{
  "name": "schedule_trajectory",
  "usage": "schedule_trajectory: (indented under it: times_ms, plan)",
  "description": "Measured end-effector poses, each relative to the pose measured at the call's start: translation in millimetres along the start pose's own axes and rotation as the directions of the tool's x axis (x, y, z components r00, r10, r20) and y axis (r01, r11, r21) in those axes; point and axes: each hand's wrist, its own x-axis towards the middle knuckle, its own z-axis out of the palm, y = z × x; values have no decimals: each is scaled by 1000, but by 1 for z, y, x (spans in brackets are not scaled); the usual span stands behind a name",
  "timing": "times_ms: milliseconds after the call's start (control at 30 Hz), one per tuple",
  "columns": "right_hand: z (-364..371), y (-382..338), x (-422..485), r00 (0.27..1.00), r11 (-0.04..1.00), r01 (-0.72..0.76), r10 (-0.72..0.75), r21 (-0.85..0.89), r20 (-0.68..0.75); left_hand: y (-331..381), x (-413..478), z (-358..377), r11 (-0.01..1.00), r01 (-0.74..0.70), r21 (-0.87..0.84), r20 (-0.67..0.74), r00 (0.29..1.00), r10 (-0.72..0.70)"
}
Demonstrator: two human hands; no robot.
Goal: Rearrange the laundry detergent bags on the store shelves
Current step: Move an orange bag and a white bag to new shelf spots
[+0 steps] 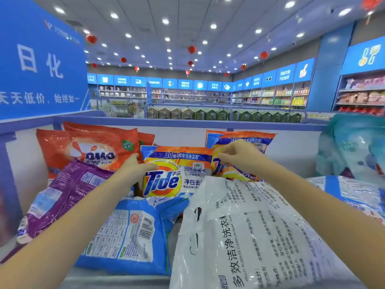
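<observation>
Shelf (187, 122): top tier with a blue rail, holding a loose jumble of detergent bags – some upright, some lying flat
Front Tide bag (166, 174): upright at the middle of the tier, label facing us, its lower part hidden behind the blue bag (129, 230) and the white bag (239, 226), which lie flat in front
Rear Tide bag (260, 142): upright just behind and to the right of the front one, overlapped by it
Neighbours: orange OMO bag (93, 149) stands at back left, purple bag (68, 188) slumps below it, teal bag (352, 147) stands well apart at far right
Left hand (135, 168): laid on the front Tide bag's left edge, thumb across the printed face; we cannot tell whether the fingers curl behind it
Right hand (239, 157): fingers curled, tips pinching the rear Tide bag near its left side, just beside the front bag's right edge
Step in hand: we judge this to be squaring up the two Tide bags – early work, since most bags are not yet in order
Next move: calls for a firm hold on one bag and a lift clear of the flat bags, which may drag
</observation>
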Motion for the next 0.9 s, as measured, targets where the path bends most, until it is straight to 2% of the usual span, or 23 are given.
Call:
schedule_trajectory:
  times_ms: [67, 133, 167, 233, 300, 367, 433, 467, 533, 633, 700, 767, 833, 900]
  plan:
    - [-12, 0, -24, 980, 995, 94, -85, 46, -179, 6, -16, -2, 992, -126, -29, -80, 989, 123]
    - [-22, 1, -55, 951, 970, 168, -112, 178, -288, 9, -34, -5, 964, -264, -37, -127, 958, 258]
    - [-25, 2, -74, 938, 953, 200, -120, 226, -325, 10, -43, -7, 950, -312, -34, -119, 945, 306]
    - [-25, 11, -117, 910, 940, 273, -184, 202, -372, 11, -61, -10, 928, -370, -52, -68, 928, 366]
    - [-11, 18, -159, 914, 944, 319, -284, 83, -289, 10, -79, -11, 912, -403, -77, -21, 915, 403]
    - [14, 25, -187, 928, 929, 359, -365, -86, -70, 8, -96, -10, 896, -432, -102, 5, 901, 434]
    - [41, 31, -198, 897, 818, 426, -438, -385, 62, 5, -108, -5, 889, -440, -127, 26, 894, 446]
    - [52, 34, -197, 884, 740, 430, -461, -517, 76, 4, -112, -3, 886, -443, -139, 28, 892, 451]
    - [64, 36, -191, 849, 666, 413, -528, -621, -2, 3, -118, 3, 868, -467, -168, 18, 879, 477]
    - [69, 43, -180, 793, 732, 392, -576, -557, -199, 4, -125, 11, 839, -497, -222, -1, 860, 510]
    - [68, 45, -174, 731, 769, 388, -593, -509, -339, 3, -128, 13, 827, -507, -244, 11, 851, 525]
    - [60, 42, -166, 686, 827, 368, -550, -424, -476, 2, -129, 14, 826, -511, -237, 21, 847, 531]
    - [41, 37, -157, 670, 920, 283, -392, -271, -630, 1, -129, 15, 821, -516, -243, 9, 846, 534]
    - [18, 38, -145, 656, 985, 169, -128, -20, -744, 2, -129, 18, 818, -510, -266, -19, 851, 525]
